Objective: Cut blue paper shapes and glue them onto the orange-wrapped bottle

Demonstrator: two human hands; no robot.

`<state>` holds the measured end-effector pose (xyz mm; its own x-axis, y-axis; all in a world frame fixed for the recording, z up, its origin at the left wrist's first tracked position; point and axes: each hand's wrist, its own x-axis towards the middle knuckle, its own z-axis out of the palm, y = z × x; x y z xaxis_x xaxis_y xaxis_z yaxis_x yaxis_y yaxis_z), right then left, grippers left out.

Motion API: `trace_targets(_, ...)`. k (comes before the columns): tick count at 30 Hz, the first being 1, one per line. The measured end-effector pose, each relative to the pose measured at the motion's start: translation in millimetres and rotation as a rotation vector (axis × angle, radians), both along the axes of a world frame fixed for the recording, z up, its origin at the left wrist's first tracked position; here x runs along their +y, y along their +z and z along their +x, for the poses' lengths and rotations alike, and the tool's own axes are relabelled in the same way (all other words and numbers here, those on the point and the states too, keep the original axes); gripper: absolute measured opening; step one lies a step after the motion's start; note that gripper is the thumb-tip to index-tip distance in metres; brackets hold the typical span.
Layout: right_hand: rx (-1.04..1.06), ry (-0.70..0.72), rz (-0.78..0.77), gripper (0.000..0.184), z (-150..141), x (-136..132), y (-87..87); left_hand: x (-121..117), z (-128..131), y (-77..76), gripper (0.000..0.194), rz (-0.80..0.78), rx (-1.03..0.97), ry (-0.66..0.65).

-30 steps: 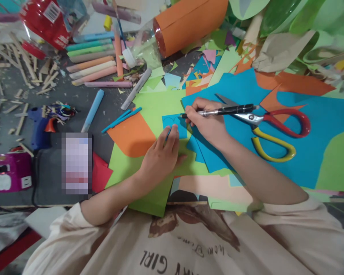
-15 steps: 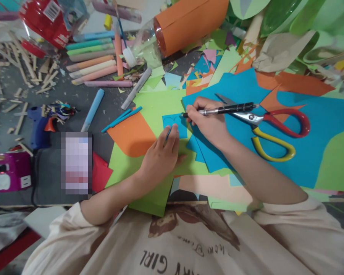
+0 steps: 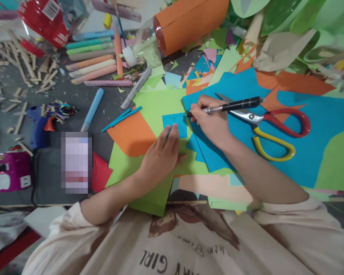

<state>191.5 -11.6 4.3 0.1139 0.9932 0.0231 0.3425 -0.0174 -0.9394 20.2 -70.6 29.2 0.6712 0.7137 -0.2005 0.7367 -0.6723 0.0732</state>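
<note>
My right hand [image 3: 212, 120] pinches a black and silver pen [image 3: 231, 106], its tip resting on the right edge of a small blue paper piece [image 3: 174, 121] that carries a pencilled outline. My left hand [image 3: 163, 154] lies on the green paper [image 3: 157, 105] just below, its fingertips pressing the blue piece's lower edge. Its fingers are stretched out flat and it grips nothing. A big blue sheet [image 3: 303, 152] spreads under my right forearm.
Red and yellow scissors [image 3: 272, 130] lie on the blue sheet right of my hand. Orange paper [image 3: 131, 133], a blue glue gun [image 3: 40, 124], chalk sticks [image 3: 91, 63], wooden sticks [image 3: 23, 65], an orange paper roll [image 3: 189, 21] and paper scraps crowd the table.
My right hand and the pen have shifted slightly to the right and up, the pen tip moving along the small blue piece. My left hand has stayed put.
</note>
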Motion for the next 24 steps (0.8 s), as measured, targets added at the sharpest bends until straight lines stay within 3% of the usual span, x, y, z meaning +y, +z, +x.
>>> trace_targets(5, 0.078, -0.046, 0.079, 0.038, 0.5, -1.7, -0.5, -0.5, -0.7, -1.2, 0.057, -0.002, -0.020, 0.007)
trace_targets(10, 0.059, 0.014, 0.029, 0.038, -0.8, 0.6, 0.5, -0.6, -1.0, -2.4, 0.058, 0.007, -0.027, 0.002)
trace_targets(24, 0.045, -0.006, -0.021, 0.040, -1.1, 0.6, 0.8, -1.2, -0.3, -2.5, 0.059, 0.034, -0.004, -0.006)
